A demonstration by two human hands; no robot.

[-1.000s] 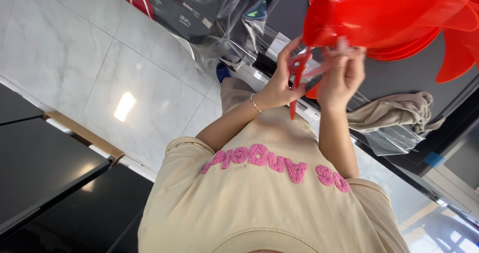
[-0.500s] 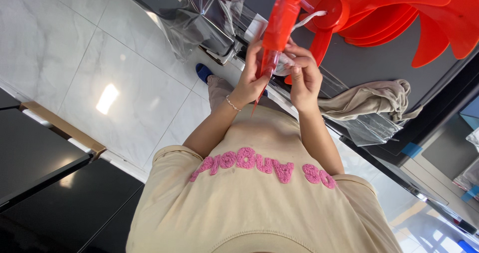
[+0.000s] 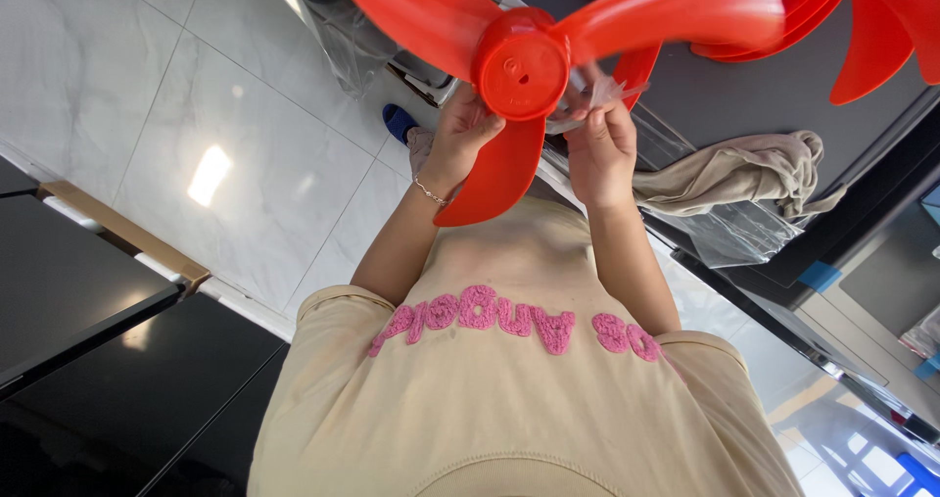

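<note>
- The person is holding a red fan blade (image 3: 534,76) up in front of the chest, its round hub facing the camera and its vanes spreading outward from it.
- The left hand (image 3: 460,140) is gripping the blade just beside the hub, fingers curled behind the plastic; the lower vane is hanging down past the wrist.
- The right hand (image 3: 599,144) is pinching a piece of clear plastic wrap (image 3: 587,100) that is lying against the hub's right side, fingers pressed together on the film.
- Judged step: the wrap is being handled at the hub while the blade is kept steady; the next move is calling for a firm hold with the left hand while the right works the thin film.
- More red fan blades (image 3: 862,17) are lying on the dark bench (image 3: 744,95) beyond, near its far edge, with a beige cloth (image 3: 734,174) at its near edge.
</note>
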